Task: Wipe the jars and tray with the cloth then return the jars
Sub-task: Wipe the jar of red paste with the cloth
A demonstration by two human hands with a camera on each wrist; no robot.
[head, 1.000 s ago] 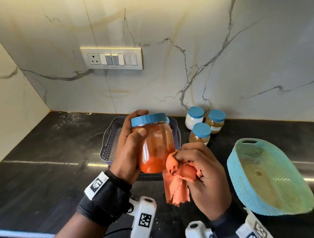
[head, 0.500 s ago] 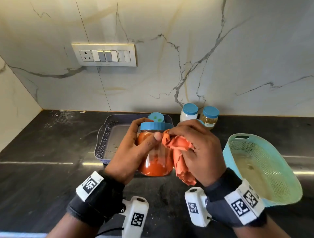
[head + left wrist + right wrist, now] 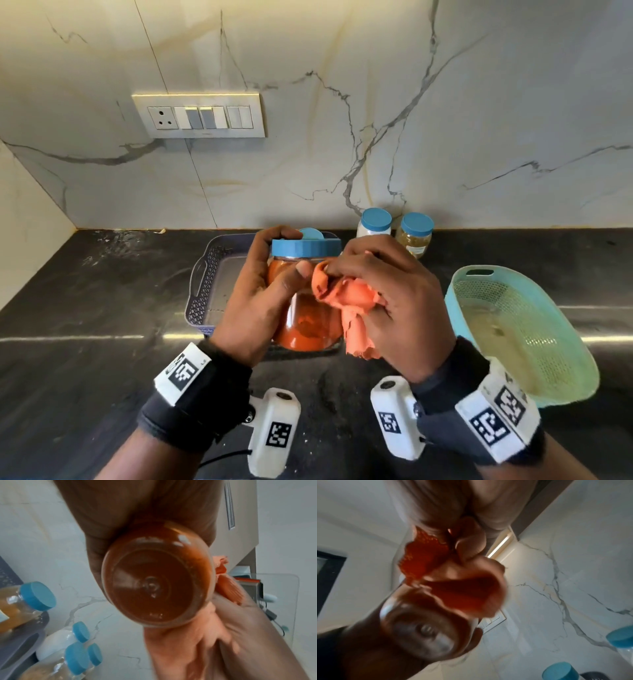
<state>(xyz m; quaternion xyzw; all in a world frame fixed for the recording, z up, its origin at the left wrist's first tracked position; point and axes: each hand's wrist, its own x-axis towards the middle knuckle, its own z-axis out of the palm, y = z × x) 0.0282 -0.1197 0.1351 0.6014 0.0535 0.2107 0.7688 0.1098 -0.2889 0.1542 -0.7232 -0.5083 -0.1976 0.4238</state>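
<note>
left hand (image 3: 253, 301) wraps around the orange jar (image 3: 305, 329), thumb across the front just under the blue lid (image 3: 306, 247), fingers curled round the far side. the jar stands upright in the grip, long axis vertical, lid up, base down, held in the air above the near edge of the grey tray (image 3: 212, 291). from the left wrist view the round base of the jar (image 3: 156, 582) faces the camera, filled with reddish-brown contents, the palm closed behind it.

right hand (image 3: 387, 301) comes in from the right side, fingers bunched on the orange cloth (image 3: 349, 301), pressing it against the jar's right flank just below the lid. a loose tail of cloth hangs down beside the jar's base. the right wrist view is blurred, but the cloth (image 3: 464, 592) shows crumpled under the fingers with the jar's base (image 3: 423, 632) just below it.

behind, against the marble wall (image 3: 479, 120), a white-filled jar (image 3: 373, 224) and a yellow-filled jar (image 3: 415, 234) stand upright side by side on the dark counter (image 3: 85, 308), both blue-lidded, just right of the tray. another blue lid (image 3: 313, 234) peeks out behind the held jar. a teal basket (image 3: 561, 346) sits tilted to the right, well apart from the tray. a switch plate (image 3: 200, 116) is on the wall.
</note>
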